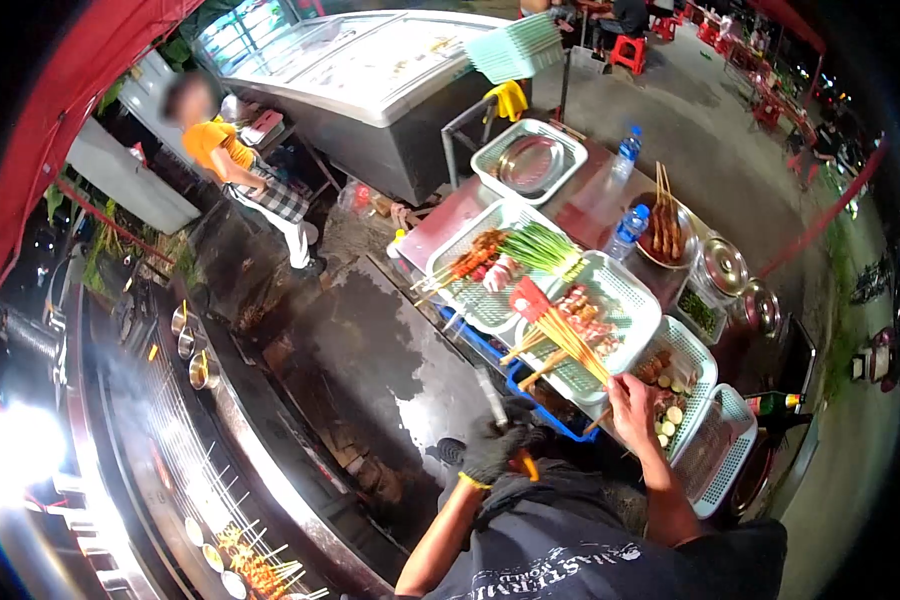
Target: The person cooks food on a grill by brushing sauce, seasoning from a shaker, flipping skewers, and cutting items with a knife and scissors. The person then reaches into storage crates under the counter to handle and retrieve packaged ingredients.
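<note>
My right hand [632, 408], bare, has its fingers closed at the near end of a bundle of yellowish skewers [572, 342]. A red piece [530, 298] sits at the bundle's far end. The bundle lies over a green basket [638, 290] that holds cut meat pieces [585, 318]. In front of my body, my left hand [492, 452] wears a dark grey glove and is closed round a tool with an orange handle [524, 464] and a pale, narrow shaft [490, 395]. The tool's exact kind is unclear.
A long grill [185, 430] with meat skewers [250, 560] stands on my left. Further baskets hold green stalks [540, 248] and sliced vegetables [670, 420]. Bottles [628, 230] and a bowl of skewers [667, 235] stand behind. A person in orange [225, 150] is near the freezer [370, 80].
</note>
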`<state>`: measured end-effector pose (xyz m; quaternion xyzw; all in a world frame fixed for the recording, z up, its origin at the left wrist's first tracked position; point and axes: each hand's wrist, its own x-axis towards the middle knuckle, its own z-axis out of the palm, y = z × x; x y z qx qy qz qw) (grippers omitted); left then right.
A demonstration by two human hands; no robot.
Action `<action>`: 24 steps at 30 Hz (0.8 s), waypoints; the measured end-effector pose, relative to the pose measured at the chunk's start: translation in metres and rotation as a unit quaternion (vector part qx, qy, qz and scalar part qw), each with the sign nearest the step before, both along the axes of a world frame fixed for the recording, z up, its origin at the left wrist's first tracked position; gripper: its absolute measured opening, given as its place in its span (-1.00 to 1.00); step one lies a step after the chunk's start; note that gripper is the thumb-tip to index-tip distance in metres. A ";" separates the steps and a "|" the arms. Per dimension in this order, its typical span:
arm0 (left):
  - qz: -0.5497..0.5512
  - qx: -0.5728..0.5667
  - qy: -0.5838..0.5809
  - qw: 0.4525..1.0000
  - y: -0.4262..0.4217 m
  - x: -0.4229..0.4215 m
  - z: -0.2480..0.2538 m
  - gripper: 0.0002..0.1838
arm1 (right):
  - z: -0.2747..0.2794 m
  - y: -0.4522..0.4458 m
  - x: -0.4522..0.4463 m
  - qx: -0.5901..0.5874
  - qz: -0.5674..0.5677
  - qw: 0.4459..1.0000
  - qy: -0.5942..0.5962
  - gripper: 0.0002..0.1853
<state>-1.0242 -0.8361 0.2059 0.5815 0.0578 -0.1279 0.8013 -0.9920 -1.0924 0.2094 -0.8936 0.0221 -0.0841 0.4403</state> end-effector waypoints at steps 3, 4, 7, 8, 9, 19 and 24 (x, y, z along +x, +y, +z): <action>0.144 0.021 -0.012 0.989 0.090 -0.019 -0.019 -0.70 | 0.025 0.061 0.024 -0.031 0.047 0.998 0.030 -0.72; 0.175 0.039 -0.028 0.983 0.122 -0.026 -0.016 -0.71 | 0.016 0.080 0.034 0.004 0.068 0.998 0.015 -0.78; 0.271 0.102 0.023 0.957 0.208 -0.063 -0.012 -0.71 | 0.014 0.152 0.064 0.111 0.183 0.976 0.036 -0.83; 0.303 0.118 0.033 0.945 0.231 -0.076 -0.007 -0.70 | 0.012 0.178 0.076 0.123 0.232 0.962 0.070 -0.82; 0.330 0.133 0.002 0.934 0.252 -0.091 -0.005 -0.72 | 0.015 0.211 0.085 0.165 0.249 0.948 0.109 -0.82; 0.640 0.030 0.025 0.767 0.339 -0.231 -0.003 -0.79 | 0.086 0.611 0.107 0.260 0.641 0.699 0.182 -0.82; 0.760 0.010 0.056 0.647 0.337 -0.252 -0.023 -0.77 | 0.109 0.826 0.037 0.252 0.761 0.585 0.125 -0.83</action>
